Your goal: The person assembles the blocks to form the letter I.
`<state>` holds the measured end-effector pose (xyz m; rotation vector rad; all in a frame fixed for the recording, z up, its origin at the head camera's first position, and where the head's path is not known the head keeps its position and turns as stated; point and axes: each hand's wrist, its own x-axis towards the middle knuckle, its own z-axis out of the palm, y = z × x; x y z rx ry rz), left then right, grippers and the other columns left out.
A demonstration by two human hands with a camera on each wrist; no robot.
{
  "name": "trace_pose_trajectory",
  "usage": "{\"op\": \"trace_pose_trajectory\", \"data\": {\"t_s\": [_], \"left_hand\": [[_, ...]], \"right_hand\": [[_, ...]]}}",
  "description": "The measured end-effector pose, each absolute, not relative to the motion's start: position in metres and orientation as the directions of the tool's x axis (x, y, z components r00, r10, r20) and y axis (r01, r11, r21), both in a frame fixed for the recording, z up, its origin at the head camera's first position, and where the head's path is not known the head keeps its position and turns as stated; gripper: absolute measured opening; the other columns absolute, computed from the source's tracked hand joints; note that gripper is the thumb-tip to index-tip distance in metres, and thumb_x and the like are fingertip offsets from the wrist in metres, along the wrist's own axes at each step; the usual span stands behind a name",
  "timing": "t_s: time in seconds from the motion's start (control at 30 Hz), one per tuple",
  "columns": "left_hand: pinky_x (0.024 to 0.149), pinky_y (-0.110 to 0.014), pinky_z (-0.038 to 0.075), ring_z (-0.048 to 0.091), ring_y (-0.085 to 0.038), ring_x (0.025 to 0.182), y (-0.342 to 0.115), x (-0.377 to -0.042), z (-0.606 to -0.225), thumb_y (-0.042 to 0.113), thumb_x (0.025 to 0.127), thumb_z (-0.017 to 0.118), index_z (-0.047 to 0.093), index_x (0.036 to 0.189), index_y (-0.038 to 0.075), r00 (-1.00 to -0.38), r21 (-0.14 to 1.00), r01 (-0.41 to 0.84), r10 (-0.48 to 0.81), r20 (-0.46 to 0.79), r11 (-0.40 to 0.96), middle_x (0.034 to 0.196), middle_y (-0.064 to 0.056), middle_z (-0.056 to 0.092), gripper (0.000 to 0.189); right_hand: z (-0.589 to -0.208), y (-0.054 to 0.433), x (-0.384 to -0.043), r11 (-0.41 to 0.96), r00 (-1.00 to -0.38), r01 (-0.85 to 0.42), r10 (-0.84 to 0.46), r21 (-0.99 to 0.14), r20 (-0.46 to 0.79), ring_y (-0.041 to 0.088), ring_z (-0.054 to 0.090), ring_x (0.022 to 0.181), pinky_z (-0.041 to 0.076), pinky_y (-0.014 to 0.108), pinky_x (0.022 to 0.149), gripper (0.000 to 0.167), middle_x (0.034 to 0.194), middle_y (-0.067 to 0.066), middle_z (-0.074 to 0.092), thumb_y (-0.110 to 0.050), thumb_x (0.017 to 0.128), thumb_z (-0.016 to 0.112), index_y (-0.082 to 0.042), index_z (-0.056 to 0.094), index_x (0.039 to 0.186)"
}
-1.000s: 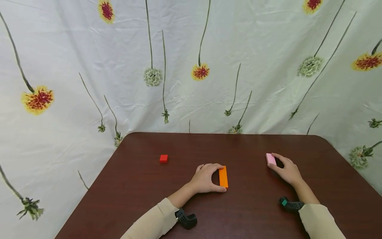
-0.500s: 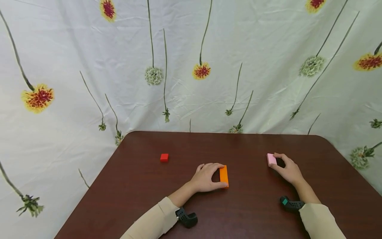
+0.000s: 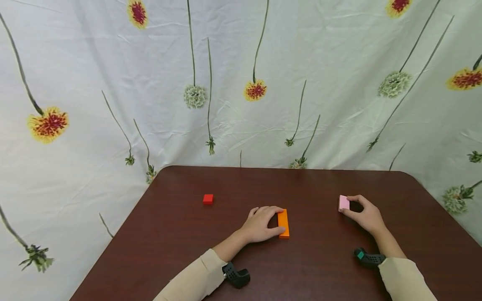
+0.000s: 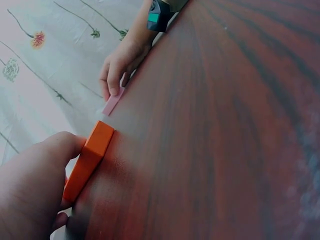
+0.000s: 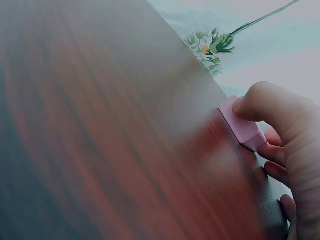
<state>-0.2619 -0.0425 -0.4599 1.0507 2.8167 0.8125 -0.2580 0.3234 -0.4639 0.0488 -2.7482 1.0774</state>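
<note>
Near the middle of the table in the head view lies a long orange block (image 3: pixel 284 222). My left hand (image 3: pixel 259 225) holds it from the left, fingers at its far end and thumb over its near part. The left wrist view has the thumb against the side of the orange block (image 4: pixel 91 157), with the other fingers partly hidden behind. Farther right, my right hand (image 3: pixel 368 215) pinches a small pink block (image 3: pixel 343 202) between thumb and fingers. Close up in the right wrist view, the thumb presses on the pink block (image 5: pixel 243 125) while fingers curl behind it.
A small red block (image 3: pixel 208 199) sits on the dark brown table (image 3: pixel 241 184), toward the back left. Behind the table hangs a white cloth (image 3: pixel 226 125) printed with flowers. Each wrist carries a black camera mount, like the left one (image 3: pixel 236 276).
My left thumb has slid from the orange block's near end up onto its near part. The pink block has turned slightly in my right hand's fingers. The red block has stayed put.
</note>
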Motion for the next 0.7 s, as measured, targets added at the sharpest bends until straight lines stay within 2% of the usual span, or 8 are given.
{"op": "trace_pose_trajectory", "data": {"t_s": [0.37,0.7], "left_hand": [[0.108,-0.055,0.022,0.039,-0.020,0.134,-0.0422,-0.2620,-0.4609,0.052,0.094,0.056,0.048,0.143,0.023,-0.774,0.481,0.600,0.617,0.146,0.639,0.146,0.006,0.046,0.058],[0.108,-0.055,0.022,0.039,-0.020,0.134,-0.0437,-0.2618,-0.4600,0.052,0.094,0.057,0.048,0.143,0.023,-0.777,0.480,0.597,0.611,0.149,0.643,0.146,0.006,0.047,0.058]], "right_hand": [[-0.4647,0.3242,-0.2558,0.718,-0.975,-0.095,0.072,-0.689,0.210,0.049,0.043,0.120,0.035,0.064,0.094,0.056,0.132,0.033,0.048,-0.035,0.086,0.075,0.002,0.058,0.124],[-0.4604,0.3211,-0.2574,0.694,-0.973,-0.095,0.086,-0.713,0.213,0.048,0.043,0.120,0.036,0.063,0.093,0.057,0.133,0.033,0.048,-0.036,0.086,0.075,0.002,0.058,0.125]]}}
